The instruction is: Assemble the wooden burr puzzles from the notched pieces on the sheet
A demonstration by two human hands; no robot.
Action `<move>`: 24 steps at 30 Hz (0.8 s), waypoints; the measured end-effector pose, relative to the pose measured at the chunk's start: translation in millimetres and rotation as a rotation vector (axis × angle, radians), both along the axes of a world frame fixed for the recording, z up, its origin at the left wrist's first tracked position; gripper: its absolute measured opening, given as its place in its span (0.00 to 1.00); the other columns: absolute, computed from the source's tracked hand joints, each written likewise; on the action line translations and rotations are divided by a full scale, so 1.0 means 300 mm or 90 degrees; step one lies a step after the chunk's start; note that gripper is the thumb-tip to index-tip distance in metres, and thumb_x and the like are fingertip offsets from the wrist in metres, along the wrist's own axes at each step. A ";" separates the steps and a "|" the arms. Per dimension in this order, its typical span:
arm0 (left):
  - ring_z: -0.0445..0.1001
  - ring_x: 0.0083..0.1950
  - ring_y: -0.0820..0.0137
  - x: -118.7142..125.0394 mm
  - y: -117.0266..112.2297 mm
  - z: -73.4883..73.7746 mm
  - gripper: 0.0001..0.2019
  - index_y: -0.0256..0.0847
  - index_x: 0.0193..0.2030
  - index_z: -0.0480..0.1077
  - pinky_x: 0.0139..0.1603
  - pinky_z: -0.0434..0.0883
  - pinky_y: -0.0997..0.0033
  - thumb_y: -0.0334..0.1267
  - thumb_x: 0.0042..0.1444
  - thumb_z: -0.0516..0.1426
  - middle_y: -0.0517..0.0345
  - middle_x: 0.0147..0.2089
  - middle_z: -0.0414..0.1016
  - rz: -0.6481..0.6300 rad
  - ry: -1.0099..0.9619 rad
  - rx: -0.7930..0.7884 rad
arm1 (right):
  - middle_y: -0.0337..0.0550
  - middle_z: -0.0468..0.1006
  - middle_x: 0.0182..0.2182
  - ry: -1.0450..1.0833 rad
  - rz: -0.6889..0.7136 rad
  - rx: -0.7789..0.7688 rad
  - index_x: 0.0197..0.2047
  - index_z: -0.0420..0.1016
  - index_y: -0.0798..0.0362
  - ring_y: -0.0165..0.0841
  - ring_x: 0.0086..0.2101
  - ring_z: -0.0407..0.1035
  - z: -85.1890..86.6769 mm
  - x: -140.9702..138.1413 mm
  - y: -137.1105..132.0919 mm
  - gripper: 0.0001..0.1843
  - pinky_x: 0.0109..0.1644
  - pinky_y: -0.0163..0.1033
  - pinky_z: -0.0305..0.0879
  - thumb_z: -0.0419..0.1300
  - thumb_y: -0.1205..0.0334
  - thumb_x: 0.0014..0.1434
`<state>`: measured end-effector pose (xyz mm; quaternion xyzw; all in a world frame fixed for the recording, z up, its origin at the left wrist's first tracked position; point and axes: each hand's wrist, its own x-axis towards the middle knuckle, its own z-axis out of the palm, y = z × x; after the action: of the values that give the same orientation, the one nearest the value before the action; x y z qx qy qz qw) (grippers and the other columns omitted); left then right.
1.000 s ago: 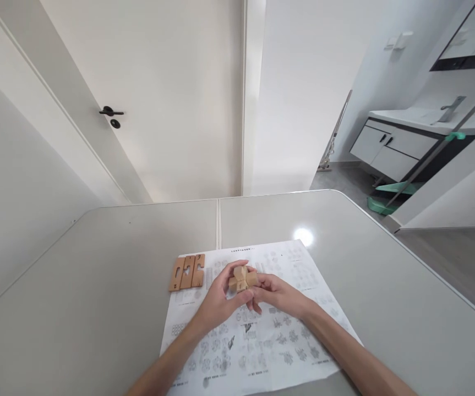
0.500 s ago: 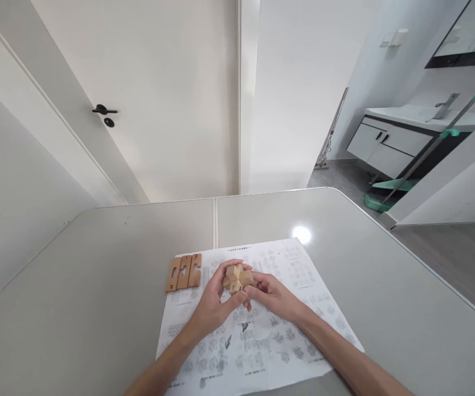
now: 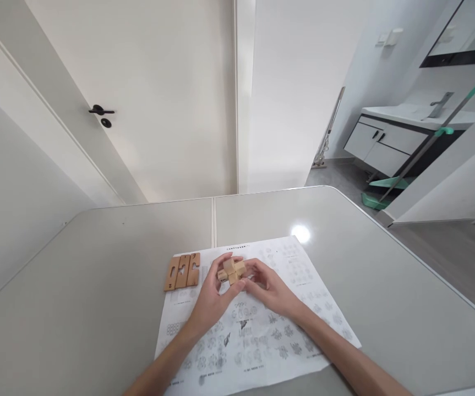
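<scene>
A light wooden burr puzzle (image 3: 232, 269) of interlocking blocks is held between both hands above a printed sheet (image 3: 303, 308). My left hand (image 3: 214, 294) wraps its left side, thumb at the front and fingers behind. From the right, my right hand (image 3: 268, 283) grips it with thumb and curled fingers. Dark marks show on the puzzle's left block end. To the left, several flat brown wooden pieces with cut-outs (image 3: 182, 270) lie side by side, partly over the sheet's upper left corner. Small drawings and text cover the paper.
The grey table (image 3: 97, 291) has a seam and a bright light reflection (image 3: 300, 234) near its far part. Beyond it stand a door with a black handle (image 3: 100, 110), a washbasin cabinet (image 3: 386, 140) and a green dustpan (image 3: 375, 201).
The puzzle has been turned in the hands, so different block ends face me. My right hand's fingers have shifted up around its right side. The view has moved slightly.
</scene>
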<state>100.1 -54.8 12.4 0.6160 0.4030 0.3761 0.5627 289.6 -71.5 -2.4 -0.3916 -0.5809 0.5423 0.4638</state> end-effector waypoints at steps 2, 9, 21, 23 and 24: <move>0.69 0.68 0.58 -0.002 0.002 -0.002 0.30 0.50 0.67 0.59 0.68 0.67 0.55 0.45 0.62 0.64 0.49 0.68 0.68 0.013 0.022 0.017 | 0.44 0.77 0.42 0.005 -0.010 0.008 0.54 0.72 0.48 0.36 0.41 0.71 0.008 0.014 0.006 0.19 0.47 0.42 0.68 0.61 0.45 0.68; 0.70 0.66 0.57 0.005 -0.017 0.005 0.33 0.50 0.67 0.60 0.66 0.68 0.52 0.44 0.58 0.67 0.48 0.65 0.71 0.002 0.032 0.029 | 0.38 0.74 0.29 0.079 0.049 -0.048 0.44 0.71 0.51 0.32 0.29 0.68 -0.012 0.018 0.013 0.19 0.36 0.39 0.66 0.62 0.43 0.66; 0.75 0.57 0.53 -0.020 -0.025 0.027 0.31 0.47 0.60 0.70 0.57 0.74 0.55 0.52 0.51 0.70 0.47 0.62 0.73 -0.129 0.001 0.017 | 0.40 0.78 0.33 0.118 0.270 -0.126 0.37 0.80 0.54 0.33 0.33 0.73 -0.015 0.050 0.014 0.13 0.42 0.41 0.71 0.69 0.52 0.61; 0.74 0.59 0.52 -0.018 -0.030 0.034 0.32 0.47 0.60 0.70 0.60 0.72 0.54 0.53 0.51 0.71 0.47 0.62 0.74 -0.133 0.001 0.035 | 0.40 0.78 0.33 0.110 0.248 -0.125 0.36 0.81 0.54 0.32 0.33 0.72 -0.031 0.049 0.012 0.12 0.41 0.40 0.71 0.71 0.53 0.60; 0.74 0.59 0.52 -0.018 -0.032 0.037 0.32 0.47 0.60 0.70 0.60 0.72 0.54 0.54 0.51 0.70 0.47 0.61 0.74 -0.130 0.001 0.040 | 0.41 0.78 0.34 0.109 0.241 -0.125 0.35 0.81 0.54 0.32 0.33 0.72 -0.038 0.048 0.011 0.12 0.40 0.40 0.71 0.71 0.54 0.60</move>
<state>94.7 -64.2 23.4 0.6712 0.3268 0.3289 0.5783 304.0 -68.2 -14.0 -0.2715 -0.5471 0.7046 0.3612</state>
